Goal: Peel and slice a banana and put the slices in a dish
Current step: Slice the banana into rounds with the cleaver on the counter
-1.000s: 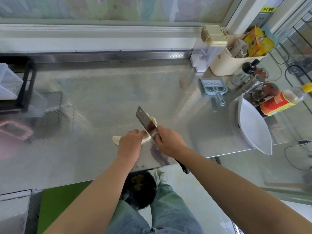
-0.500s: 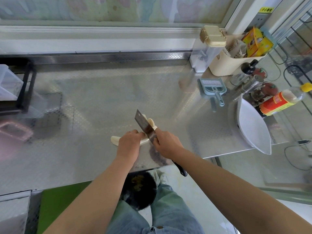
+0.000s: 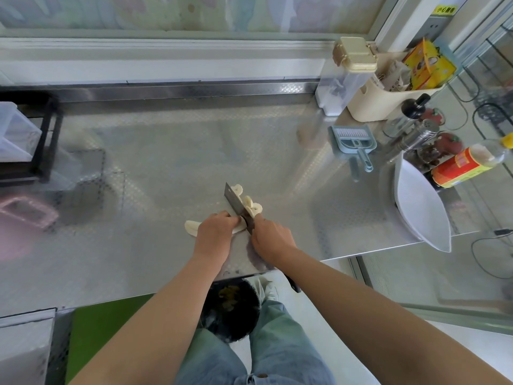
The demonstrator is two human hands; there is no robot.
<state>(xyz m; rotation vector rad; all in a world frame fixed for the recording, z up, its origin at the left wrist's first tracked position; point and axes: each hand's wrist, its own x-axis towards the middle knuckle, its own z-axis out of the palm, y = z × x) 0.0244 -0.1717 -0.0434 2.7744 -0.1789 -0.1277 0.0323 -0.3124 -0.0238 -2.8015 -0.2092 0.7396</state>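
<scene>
Banana (image 3: 191,228) peeled and lying crosswise on the bare counter (image 3: 138,168), close to its front edge, roughly midway along. Left hand (image 3: 213,233) over the uncut length, fingers curled down on it and pinning it, only the pale left tip showing past the knuckles. Right hand (image 3: 270,240) clamped round the handle of the knife (image 3: 236,202), fingers wrapped tight up by the blade, dark handle end poking out behind the wrist. Blade set down at the cut end, touching or nearly touching the left fingertips; exact gap impossible to tell. Slices (image 3: 253,209) piled just beyond the blade on its right side, one more lying near the blade tip. Dish (image 3: 419,209) empty, well apart at the right end of the counter, beside a bottle (image 3: 460,168).

Slicing judged partly done, nothing in the dish yet.

Risks from here:
- A nicked left fingertip, with so little room between knuckles and steel.
- Slipping of the soft fruit on smooth metal with no board under it, sending the blade off line.
- Slices sticking to the blade and dropping off the front edge, toward the bin (image 3: 230,307) below.
- A long carry to the dish, so likely spills unless scooped together.
- Dish apparently overhanging the front edge at its near tip, so easy to tip with a careless push.
</scene>
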